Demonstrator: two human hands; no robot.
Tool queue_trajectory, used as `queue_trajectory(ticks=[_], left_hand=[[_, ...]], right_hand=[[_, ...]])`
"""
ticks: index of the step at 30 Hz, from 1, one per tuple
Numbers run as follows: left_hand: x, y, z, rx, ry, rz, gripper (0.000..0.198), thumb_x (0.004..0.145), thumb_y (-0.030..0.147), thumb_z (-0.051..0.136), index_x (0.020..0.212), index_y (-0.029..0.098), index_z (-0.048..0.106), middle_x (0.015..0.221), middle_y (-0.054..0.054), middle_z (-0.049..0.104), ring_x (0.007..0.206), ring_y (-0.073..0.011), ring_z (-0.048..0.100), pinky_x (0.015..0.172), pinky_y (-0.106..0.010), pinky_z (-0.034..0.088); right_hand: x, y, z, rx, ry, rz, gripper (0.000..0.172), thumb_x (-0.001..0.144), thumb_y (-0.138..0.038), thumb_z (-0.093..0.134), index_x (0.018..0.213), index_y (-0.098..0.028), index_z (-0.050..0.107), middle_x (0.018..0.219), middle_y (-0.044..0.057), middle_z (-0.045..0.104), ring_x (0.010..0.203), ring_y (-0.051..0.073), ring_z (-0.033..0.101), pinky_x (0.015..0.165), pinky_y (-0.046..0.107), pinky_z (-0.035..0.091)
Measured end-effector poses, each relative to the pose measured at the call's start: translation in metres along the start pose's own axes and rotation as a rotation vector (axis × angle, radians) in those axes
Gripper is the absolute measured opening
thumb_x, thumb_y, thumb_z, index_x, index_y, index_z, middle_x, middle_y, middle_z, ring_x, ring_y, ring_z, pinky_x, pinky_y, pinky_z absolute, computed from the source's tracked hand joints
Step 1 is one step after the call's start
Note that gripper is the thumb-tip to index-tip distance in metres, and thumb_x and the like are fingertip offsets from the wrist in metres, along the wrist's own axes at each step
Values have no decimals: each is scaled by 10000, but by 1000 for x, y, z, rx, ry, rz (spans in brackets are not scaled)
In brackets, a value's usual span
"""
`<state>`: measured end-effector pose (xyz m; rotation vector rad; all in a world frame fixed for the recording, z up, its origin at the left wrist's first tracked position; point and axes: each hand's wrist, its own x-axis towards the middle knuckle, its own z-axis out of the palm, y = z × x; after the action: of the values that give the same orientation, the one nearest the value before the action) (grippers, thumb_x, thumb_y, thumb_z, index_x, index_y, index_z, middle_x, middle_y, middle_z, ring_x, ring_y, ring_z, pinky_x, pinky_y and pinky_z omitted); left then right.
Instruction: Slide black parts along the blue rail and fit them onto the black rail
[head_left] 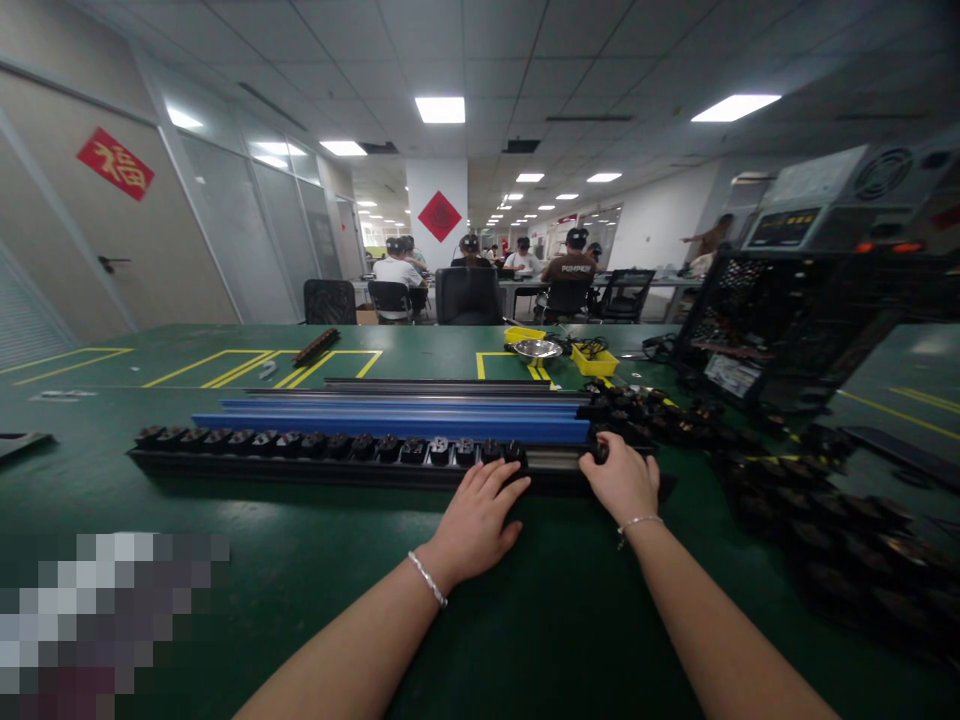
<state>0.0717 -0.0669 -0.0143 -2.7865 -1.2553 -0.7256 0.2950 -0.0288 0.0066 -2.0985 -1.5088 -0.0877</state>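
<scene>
A long black rail (pixel 300 470) lies across the green table in front of me, carrying a row of small black parts (pixel 388 447) from its left end to past the middle. My left hand (pixel 480 515) rests its spread fingers on the rail's front edge, by the last parts of the row. Fingers curled, my right hand (pixel 621 478) pinches a small black part (pixel 600 450) at the rail's right end. A bare metallic stretch (pixel 553 457) of the rail shows between my hands.
Behind the rail lie blue strips (pixel 390 425). A heap of black parts (pixel 847 530) covers the right side, below an open computer case (pixel 765 330). Farther back are a metal bowl (pixel 537 349), a yellow tray (pixel 594 360) and a brown strip (pixel 316 346). People sit beyond.
</scene>
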Motion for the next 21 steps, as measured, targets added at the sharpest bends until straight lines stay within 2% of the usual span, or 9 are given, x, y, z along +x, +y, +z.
queue_trajectory(ticks=[7,11,21], left_hand=[[0,0,0,-1,7,4,594,767,256,587,1321,284,375,1429,-25,362,1330,-226,272,1111,-454,218],[0,0,0,1,11,6,597,767,261,589,1323,281,373,1429,-25,360,1330,-226,270,1113,-453,215],[1,0,1,-1,17,9,600,763,258,590,1322,283,374,1427,-30,362,1327,-230,274,1107,-458,225]], right_hand=[[2,5,1,18,16,0,418,729,-302,441,1124,-191,519,1046,77,641,1020,226,542,1001,438,233],[3,8,0,-14,38,13,444,719,-339,452,1121,-168,532,1084,105,626,1060,243,523,996,433,244],[3,10,-1,-31,44,2,402,711,-372,438,1024,-169,587,1076,101,624,1074,252,508,982,427,262]])
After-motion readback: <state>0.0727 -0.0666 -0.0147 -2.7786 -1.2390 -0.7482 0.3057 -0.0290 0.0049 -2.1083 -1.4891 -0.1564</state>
